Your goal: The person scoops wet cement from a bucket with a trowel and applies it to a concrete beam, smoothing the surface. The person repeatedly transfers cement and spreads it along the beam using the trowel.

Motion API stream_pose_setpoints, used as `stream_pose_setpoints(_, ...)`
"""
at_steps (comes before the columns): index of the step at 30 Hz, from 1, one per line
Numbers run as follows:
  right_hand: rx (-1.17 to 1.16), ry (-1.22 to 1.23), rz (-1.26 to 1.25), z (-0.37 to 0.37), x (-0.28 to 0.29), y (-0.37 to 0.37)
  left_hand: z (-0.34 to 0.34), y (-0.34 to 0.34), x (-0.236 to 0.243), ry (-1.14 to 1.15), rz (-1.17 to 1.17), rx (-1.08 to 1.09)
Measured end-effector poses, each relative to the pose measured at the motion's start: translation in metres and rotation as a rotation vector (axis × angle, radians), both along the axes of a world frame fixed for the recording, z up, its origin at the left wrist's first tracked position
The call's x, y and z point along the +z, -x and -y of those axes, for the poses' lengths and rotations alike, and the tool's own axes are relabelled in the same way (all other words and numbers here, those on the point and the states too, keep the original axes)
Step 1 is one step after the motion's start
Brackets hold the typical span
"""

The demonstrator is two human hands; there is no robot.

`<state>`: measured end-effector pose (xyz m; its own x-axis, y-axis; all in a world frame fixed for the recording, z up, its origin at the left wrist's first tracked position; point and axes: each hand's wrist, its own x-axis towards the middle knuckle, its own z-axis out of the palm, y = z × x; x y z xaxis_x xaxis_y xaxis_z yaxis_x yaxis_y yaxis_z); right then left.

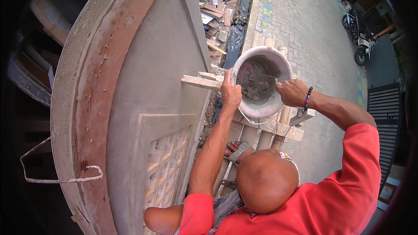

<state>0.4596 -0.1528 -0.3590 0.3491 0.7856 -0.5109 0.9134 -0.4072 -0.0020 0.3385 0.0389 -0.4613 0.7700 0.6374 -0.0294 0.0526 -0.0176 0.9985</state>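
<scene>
A pale, mortar-smeared bucket (283, 56) stands on the wooden planks in front of me, its wire handle hanging down the near side. Wet grey mortar (252, 89) lies inside it. My left hand (230, 90) is closed on the bucket's left rim. At the right side, my right hand (293, 92) is closed round what looks like a trowel (267, 78). Its thin blade reaches into the bucket over the mortar, while its handle is hidden in my fist.
Left of me rises a grey plastered wall (150, 65) with a reddish curved edge and lattice openings. A bent metal rod (61, 181) juts across that edge. Wooden scaffold boards (278, 129) support the bucket. Beyond are rubble (217, 15), a paved street (300, 21) and a parked motorcycle (360, 39).
</scene>
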Motion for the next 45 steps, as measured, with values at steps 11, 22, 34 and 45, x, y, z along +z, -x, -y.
stream_pose_setpoints(11, -0.185, -0.07, 0.061, 0.002, 0.026, 0.007, 0.014, 0.001, 0.026, -0.137, -0.072, -0.114)
stream_pose_setpoints(22, 0.017, 0.033, 0.041, 0.026, 0.003, -0.008, 0.025, -0.019, 0.024, -0.201, -0.076, -0.075)
stream_pose_setpoints(34, 0.152, 0.257, 0.044, 0.019, -0.016, -0.045, 0.043, -0.041, 0.01, -0.004, -0.094, 0.133)
stream_pose_setpoints(45, 0.064, 0.23, -0.003, 0.028, -0.012, -0.078, 0.047, -0.042, -0.013, 0.091, -0.017, -0.085)
